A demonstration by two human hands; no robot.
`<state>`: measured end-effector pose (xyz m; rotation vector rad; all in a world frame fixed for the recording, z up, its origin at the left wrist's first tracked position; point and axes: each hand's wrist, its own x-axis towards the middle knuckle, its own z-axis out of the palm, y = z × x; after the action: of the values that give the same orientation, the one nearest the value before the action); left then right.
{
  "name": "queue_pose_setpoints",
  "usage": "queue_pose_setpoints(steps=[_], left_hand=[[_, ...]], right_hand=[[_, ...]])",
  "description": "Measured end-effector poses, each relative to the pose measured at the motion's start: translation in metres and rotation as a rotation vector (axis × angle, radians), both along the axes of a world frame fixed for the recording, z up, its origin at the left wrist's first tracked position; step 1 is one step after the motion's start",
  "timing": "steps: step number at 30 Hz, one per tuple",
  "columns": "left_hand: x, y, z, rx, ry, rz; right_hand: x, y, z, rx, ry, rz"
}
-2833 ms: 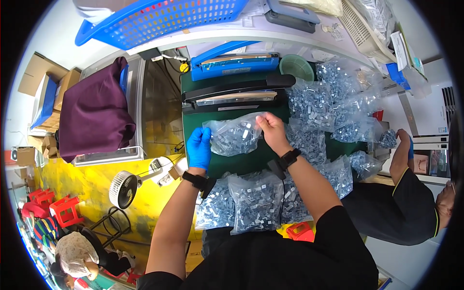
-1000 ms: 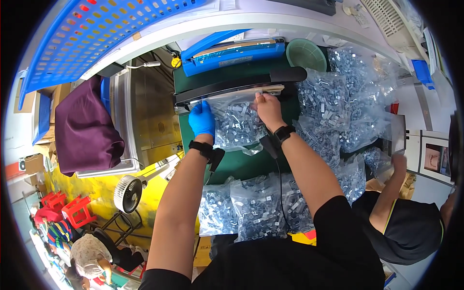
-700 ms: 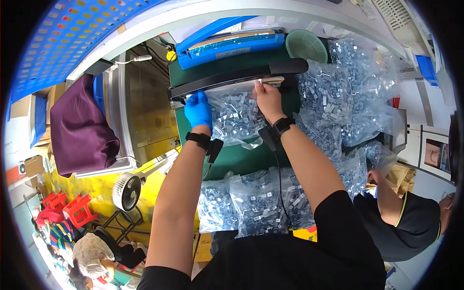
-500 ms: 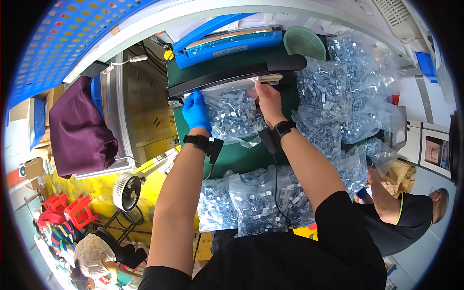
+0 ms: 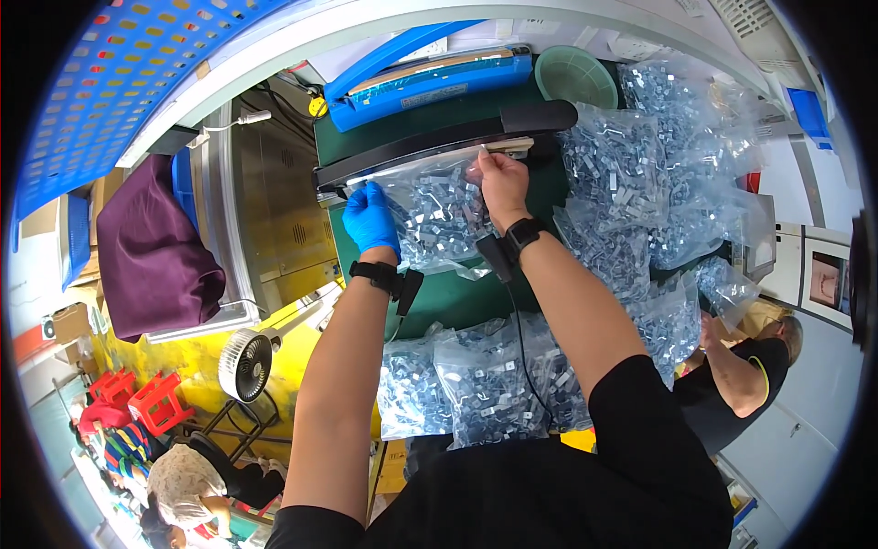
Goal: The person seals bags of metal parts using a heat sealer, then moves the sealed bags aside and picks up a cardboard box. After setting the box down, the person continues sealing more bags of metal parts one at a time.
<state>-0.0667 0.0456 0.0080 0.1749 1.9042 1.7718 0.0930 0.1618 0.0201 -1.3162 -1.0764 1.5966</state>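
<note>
A clear plastic bag (image 5: 437,215) of small shiny metal parts lies on the green tabletop (image 5: 439,300), its top edge along a hand bag sealer (image 5: 430,151) with a long black arm. In a blue glove, my left hand (image 5: 370,221) pinches the bag's top left corner. My bare right hand (image 5: 504,188) grips the opposite top corner, thumb and fingers pressed together near the sealer's right end. Between the two hands the bag's edge is stretched along the sealer. Whether that edge sits under the black arm is hard to see.
Filled bags (image 5: 613,165) are heaped at the right, and more bags (image 5: 485,380) line the near edge. Behind stand a blue sealer (image 5: 430,87) and a green tub (image 5: 576,78). A fan (image 5: 245,364) is at left; a co-worker (image 5: 741,380) works at right.
My right hand has shifted slightly left and up with the bag's corner, and the bag's edge looks tauter. The co-worker at the right has leaned in closer.
</note>
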Motion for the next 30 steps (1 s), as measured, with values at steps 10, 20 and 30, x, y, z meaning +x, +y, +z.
queue_pose_setpoints(steps=[10,20,30], left_hand=[[-0.002,-0.002,-0.002,-0.033,0.089,0.055],[-0.02,0.003,-0.011,0.064,0.009,-0.07],[-0.01,0.014,-0.007,0.082,-0.129,0.073]], right_hand=[[-0.002,-0.002,0.001,0.108,-0.173,0.023],[0.006,-0.002,0.003,0.174,-0.143,0.045],[0.01,0.006,-0.01,0.115,-0.056,0.003]])
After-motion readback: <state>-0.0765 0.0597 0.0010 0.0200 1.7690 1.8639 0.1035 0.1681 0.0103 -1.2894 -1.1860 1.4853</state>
